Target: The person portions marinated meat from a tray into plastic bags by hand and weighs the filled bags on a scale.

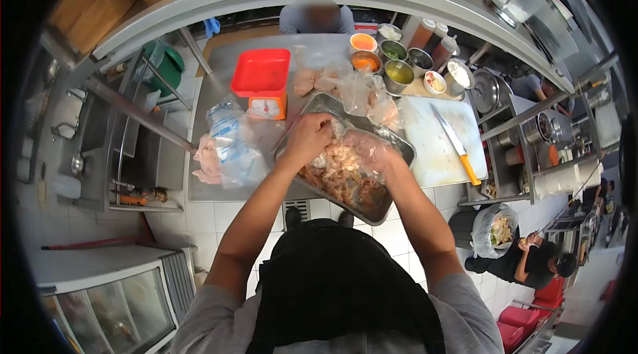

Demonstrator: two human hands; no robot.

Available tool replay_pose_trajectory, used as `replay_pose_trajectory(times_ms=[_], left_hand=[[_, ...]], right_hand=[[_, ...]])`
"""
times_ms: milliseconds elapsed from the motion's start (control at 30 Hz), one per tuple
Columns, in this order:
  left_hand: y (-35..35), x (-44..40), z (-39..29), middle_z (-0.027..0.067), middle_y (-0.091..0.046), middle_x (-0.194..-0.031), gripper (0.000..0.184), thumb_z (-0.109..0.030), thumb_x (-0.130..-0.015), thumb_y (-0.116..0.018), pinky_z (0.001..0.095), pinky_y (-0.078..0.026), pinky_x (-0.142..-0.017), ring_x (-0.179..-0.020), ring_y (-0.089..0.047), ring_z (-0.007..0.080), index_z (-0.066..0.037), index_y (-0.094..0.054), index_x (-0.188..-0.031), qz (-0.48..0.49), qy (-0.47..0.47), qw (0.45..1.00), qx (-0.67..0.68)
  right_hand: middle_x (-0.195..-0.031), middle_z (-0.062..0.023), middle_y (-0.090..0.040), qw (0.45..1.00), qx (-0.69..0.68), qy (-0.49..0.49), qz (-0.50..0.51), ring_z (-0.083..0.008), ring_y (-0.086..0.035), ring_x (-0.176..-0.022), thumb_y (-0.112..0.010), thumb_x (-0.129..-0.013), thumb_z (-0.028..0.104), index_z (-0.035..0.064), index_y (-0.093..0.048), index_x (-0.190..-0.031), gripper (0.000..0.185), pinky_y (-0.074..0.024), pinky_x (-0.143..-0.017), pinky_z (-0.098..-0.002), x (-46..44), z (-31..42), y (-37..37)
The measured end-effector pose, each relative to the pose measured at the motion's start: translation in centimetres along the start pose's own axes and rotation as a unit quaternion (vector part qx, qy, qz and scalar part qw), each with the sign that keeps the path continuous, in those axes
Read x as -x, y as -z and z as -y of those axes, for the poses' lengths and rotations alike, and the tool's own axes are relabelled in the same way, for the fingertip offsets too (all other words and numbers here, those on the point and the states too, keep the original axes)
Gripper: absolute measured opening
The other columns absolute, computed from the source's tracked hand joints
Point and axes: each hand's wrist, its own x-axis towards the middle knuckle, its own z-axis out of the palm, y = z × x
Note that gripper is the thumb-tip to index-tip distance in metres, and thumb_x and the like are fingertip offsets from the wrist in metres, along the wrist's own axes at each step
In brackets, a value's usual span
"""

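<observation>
A metal tray [380,214] of raw, cut meat [342,171], apparently chicken, sits at the table's near edge. Over its left side is my left hand [309,138], fingers curled together on a bit of clear plastic [337,129]. Clear plastic, a bag or loose glove, covers my right hand [372,153] above the meat; its fingers are hard to make out. Behind the tray, clear plastic bags [362,91] lie with pale raw meat. To the left, a blue-printed plastic bag [232,148] rests beside more raw meat [208,160].
A red-topped kitchen scale [267,109] stands back left. On the right, a yellow-handled knife [458,145] lies on a white cutting board [425,125]. Sauce containers [399,74] and squeeze bottles [444,52] line the back. One person [318,18] is across the table; another [531,264] is at right.
</observation>
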Motion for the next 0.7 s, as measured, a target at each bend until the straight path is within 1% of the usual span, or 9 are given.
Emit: replay_pose_trajectory(times_ms=[167, 267, 367, 400, 467, 533, 567, 667, 700], left_hand=[[0.7, 1.7, -1.0, 0.0238, -0.067, -0.08, 0.015, -0.012, -0.089, -0.062, 0.0449, -0.051, -0.068, -0.075, -0.067, 0.0404, -0.001, -0.07, -0.092, -0.004, -0.067, 0.992, -0.106], [0.0, 2.4, 0.6, 0.0243, -0.067, -0.08, 0.014, -0.012, -0.088, -0.063, 0.0466, -0.051, -0.068, -0.076, -0.067, 0.0419, 0.0, -0.07, -0.091, -0.035, -0.048, 0.988, -0.14], [-0.3, 2.2, 2.1, 0.0254, -0.067, -0.079, 0.014, -0.01, -0.087, -0.063, 0.0456, -0.052, -0.067, -0.075, -0.068, 0.0414, 0.001, -0.07, -0.092, -0.053, -0.007, 0.992, -0.118], [-0.4, 2.0, 2.0, 0.0258, -0.067, -0.079, 0.014, -0.01, -0.087, -0.063, 0.045, -0.052, -0.067, -0.075, -0.068, 0.041, 0.001, -0.07, -0.093, -0.052, 0.011, 0.993, -0.108], [-1.2, 1.7, 2.3, 0.0256, -0.068, -0.079, 0.015, -0.01, -0.087, -0.062, 0.045, -0.052, -0.066, -0.074, -0.069, 0.0398, 0.002, -0.07, -0.093, -0.058, 0.015, 0.996, -0.072], [-2.0, 1.5, 3.0, 0.0242, -0.069, -0.079, 0.017, -0.011, -0.088, -0.062, 0.0461, -0.054, -0.066, -0.072, -0.07, 0.0382, 0.001, -0.071, -0.093, -0.078, -0.01, 0.997, -0.022], [-1.8, 1.5, 2.5, 0.0223, -0.07, -0.078, 0.017, -0.01, -0.088, -0.062, 0.0436, -0.053, -0.063, -0.07, -0.07, 0.0339, 0.002, -0.071, -0.095, -0.052, 0.019, 0.998, 0.031], [-1.1, 1.5, 0.1, 0.0158, -0.07, -0.074, 0.017, -0.008, -0.088, -0.064, 0.0367, -0.051, -0.056, -0.062, -0.068, 0.0216, 0.003, -0.07, -0.099, 0.01, 0.085, 0.98, 0.18], [-0.9, 1.5, -0.2, 0.013, -0.069, -0.073, 0.016, -0.008, -0.088, -0.065, 0.0349, -0.05, -0.054, -0.061, -0.066, 0.0179, 0.003, -0.07, -0.099, 0.019, 0.097, 0.971, 0.218]], right_hand=[[-0.114, -0.0157, -0.068, 0.942, -0.293, 0.132, 0.093, -0.0307, -0.068, -0.102, -0.054, -0.099, 0.016, 0.0027, -0.061, -0.119, 0.025, -0.0591, -0.088, -0.0474, -0.3, -2.9, -1.1], [-0.105, -0.0112, -0.067, 0.965, -0.232, 0.108, -0.052, -0.0289, -0.067, -0.096, -0.054, -0.102, 0.024, 0.0058, -0.063, -0.117, 0.026, -0.0579, -0.082, -0.046, -0.3, -0.7, -3.6], [-0.109, -0.0129, -0.065, 0.999, -0.037, -0.014, -0.009, -0.0294, -0.067, -0.099, -0.052, -0.104, 0.035, 0.0062, -0.06, -0.124, 0.036, -0.061, -0.078, -0.0477, -1.7, 0.6, -2.6], [-0.111, -0.0133, -0.065, 0.992, 0.128, -0.012, -0.017, -0.0292, -0.067, -0.1, -0.052, -0.104, 0.038, 0.0061, -0.058, -0.128, 0.041, -0.0622, -0.076, -0.0464, -2.4, 0.5, -1.3], [-0.12, -0.0129, -0.063, 0.948, 0.307, -0.08, -0.023, -0.0279, -0.067, -0.099, -0.051, -0.103, 0.039, 0.0085, -0.055, -0.135, 0.044, -0.0622, -0.072, -0.0424, 0.2, 4.1, -4.3], [-0.13, -0.0125, -0.061, 0.919, 0.375, -0.122, -0.02, -0.0266, -0.067, -0.098, -0.051, -0.103, 0.04, 0.0109, -0.053, -0.141, 0.049, -0.0623, -0.068, -0.0385, 3.9, 9.0, -9.4], [-0.134, -0.0122, -0.06, 0.906, 0.399, -0.137, -0.019, -0.026, -0.067, -0.097, -0.05, -0.102, 0.041, 0.0121, -0.052, -0.144, 0.051, -0.0623, -0.066, -0.0365, 4.6, 10.7, -11.4], [-0.132, -0.0129, -0.062, 0.896, 0.442, -0.046, -0.011, -0.0269, -0.067, -0.096, -0.051, -0.102, 0.044, 0.0102, -0.052, -0.144, 0.054, -0.0623, -0.066, -0.0348, 3.8, 9.8, -7.7], [-0.127, -0.0125, -0.065, 0.889, 0.452, -0.054, -0.051, -0.0284, -0.067, -0.1, -0.051, -0.103, 0.04, 0.0091, -0.055, -0.142, 0.05, -0.0627, -0.068, -0.0368, 3.5, 9.6, -7.9]])
